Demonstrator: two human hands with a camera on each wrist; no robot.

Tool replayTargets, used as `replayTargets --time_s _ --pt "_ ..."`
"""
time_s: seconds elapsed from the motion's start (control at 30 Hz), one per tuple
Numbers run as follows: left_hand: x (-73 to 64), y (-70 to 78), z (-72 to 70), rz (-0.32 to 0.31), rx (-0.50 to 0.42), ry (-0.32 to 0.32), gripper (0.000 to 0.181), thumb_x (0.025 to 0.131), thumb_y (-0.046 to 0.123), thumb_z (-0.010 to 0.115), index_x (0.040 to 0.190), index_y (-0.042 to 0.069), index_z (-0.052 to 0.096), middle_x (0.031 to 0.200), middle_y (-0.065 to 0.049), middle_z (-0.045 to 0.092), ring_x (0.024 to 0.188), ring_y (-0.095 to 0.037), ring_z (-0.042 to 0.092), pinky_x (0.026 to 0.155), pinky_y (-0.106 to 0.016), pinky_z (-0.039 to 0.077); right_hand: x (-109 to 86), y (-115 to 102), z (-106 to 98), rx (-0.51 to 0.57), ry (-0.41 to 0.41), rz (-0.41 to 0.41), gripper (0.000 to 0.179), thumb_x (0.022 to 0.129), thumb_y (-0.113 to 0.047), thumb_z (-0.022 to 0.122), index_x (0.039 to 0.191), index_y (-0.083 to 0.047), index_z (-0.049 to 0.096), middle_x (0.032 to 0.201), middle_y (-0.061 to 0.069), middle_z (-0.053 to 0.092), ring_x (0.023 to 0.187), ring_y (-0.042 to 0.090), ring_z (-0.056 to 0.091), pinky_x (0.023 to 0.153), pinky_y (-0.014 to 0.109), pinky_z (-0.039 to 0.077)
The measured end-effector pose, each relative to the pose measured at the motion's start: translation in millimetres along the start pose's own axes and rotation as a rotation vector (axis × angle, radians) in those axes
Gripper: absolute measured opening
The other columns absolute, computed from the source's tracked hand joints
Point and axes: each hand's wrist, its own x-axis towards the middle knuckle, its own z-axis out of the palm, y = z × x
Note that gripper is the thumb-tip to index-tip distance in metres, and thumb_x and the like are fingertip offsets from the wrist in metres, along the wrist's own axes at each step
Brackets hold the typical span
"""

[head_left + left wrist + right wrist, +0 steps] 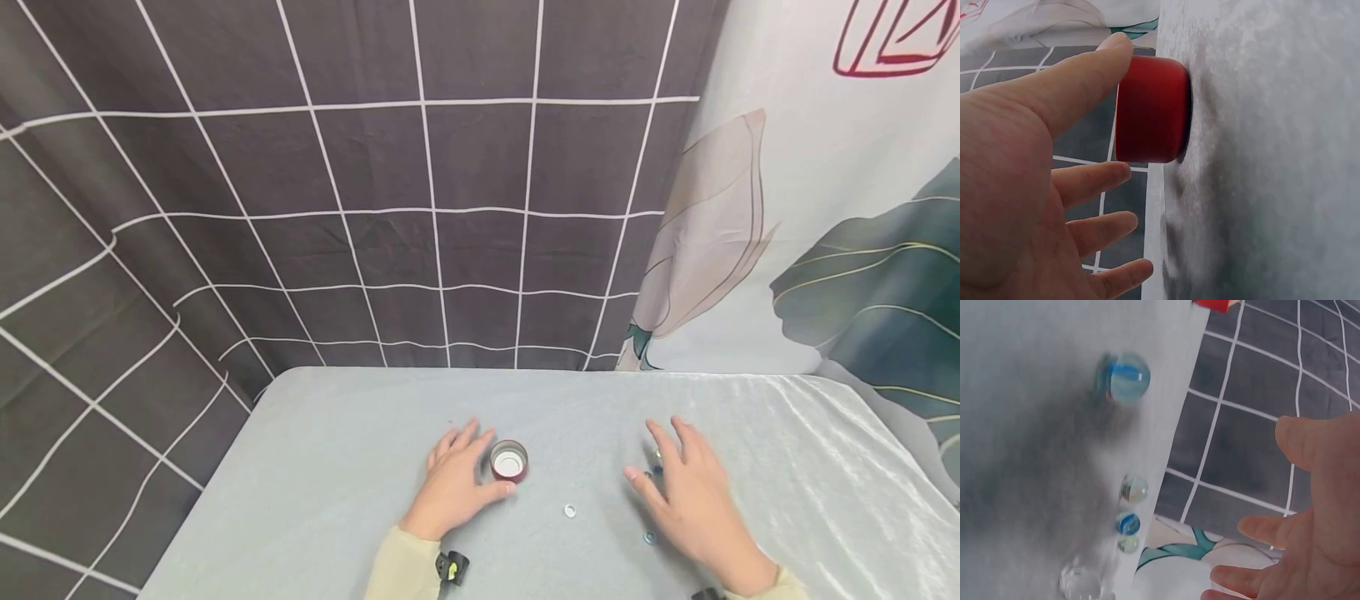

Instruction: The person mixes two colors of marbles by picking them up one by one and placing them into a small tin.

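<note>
In the head view a small red tin (pixel 510 478) sits upright, its open top showing a pale inside. My left hand (pixel 453 485) is beside it with fingers spread, the thumb tip close at the near rim. The left wrist view shows the tin's smooth red side (pixel 1152 109) between thumb and index finger, not gripped. My right hand (pixel 697 500) hovers with fingers apart over several glass marbles, partly hiding them. A blue-streaked marble (pixel 1127 377) lies nearest its thumb, with a small blue marble (pixel 1128 523) and a clear marble (pixel 1082 582) further along.
A small round clear piece (pixel 570 511) lies between the hands on the pale cloth-covered table (pixel 337 467). Behind the table hangs a dark gridded curtain (pixel 375 250); a leaf-patterned white curtain (pixel 742 325) hangs at the right.
</note>
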Motion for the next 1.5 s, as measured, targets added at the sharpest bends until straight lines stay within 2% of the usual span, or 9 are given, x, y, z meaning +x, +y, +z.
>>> replayTargets --time_s 0.23,0.43,0.87,1.17,1.5 --pt "2.8 4.5 3.2 0.013 0.005 -0.005 0.08 0.074 0.041 0.086 0.138 0.002 0.058 0.152 -0.024 0.043 0.135 -0.05 0.037 0.11 -0.067 0.022 -4.1 -8 6 -0.004 0.0 -0.016 0.065 0.091 -0.035 0.071 0.138 0.003 0.05 0.138 0.038 0.042 0.126 0.057 0.038 0.095 0.069 0.03" --pt "3.6 6.3 6.8 0.01 -0.014 -0.005 0.082 0.07 0.034 0.089 0.137 0.0 0.058 0.147 -0.022 0.049 0.129 -0.045 0.045 0.108 -0.064 0.029 -6.7 -14 9 -0.005 -0.009 -0.031 0.065 0.089 -0.035 0.073 0.138 0.001 0.05 0.138 0.037 0.043 0.127 0.055 0.038 0.097 0.068 0.03" --pt "7.0 5.7 10.3 0.015 0.009 -0.018 0.08 0.071 0.028 0.091 0.136 -0.004 0.057 0.135 -0.018 0.061 0.124 -0.036 0.054 0.107 -0.049 0.039 -9.9 -25 15 0.0 -0.029 -0.053 0.068 0.083 -0.03 0.079 0.139 -0.002 0.051 0.139 0.035 0.043 0.129 0.053 0.039 0.099 0.067 0.03" --pt "7.1 6.8 11.9 -0.014 -0.03 -0.012 0.079 0.071 0.026 0.09 0.137 -0.003 0.057 0.134 -0.018 0.062 0.124 -0.039 0.055 0.107 -0.051 0.039 -9.4 -34 19 -0.003 -0.013 -0.103 0.067 0.079 -0.028 0.082 0.135 -0.001 0.055 0.137 0.034 0.045 0.126 0.052 0.042 0.1 0.064 0.032" --pt "7.3 9.6 14.2 -0.031 -0.054 0.007 0.074 0.071 0.021 0.09 0.135 -0.002 0.058 0.13 -0.018 0.064 0.122 -0.039 0.057 0.105 -0.052 0.041 -8.6 -47 25 0.006 -0.037 -0.132 0.065 0.079 -0.028 0.083 0.132 -0.001 0.058 0.138 0.031 0.046 0.128 0.05 0.042 0.1 0.065 0.034"
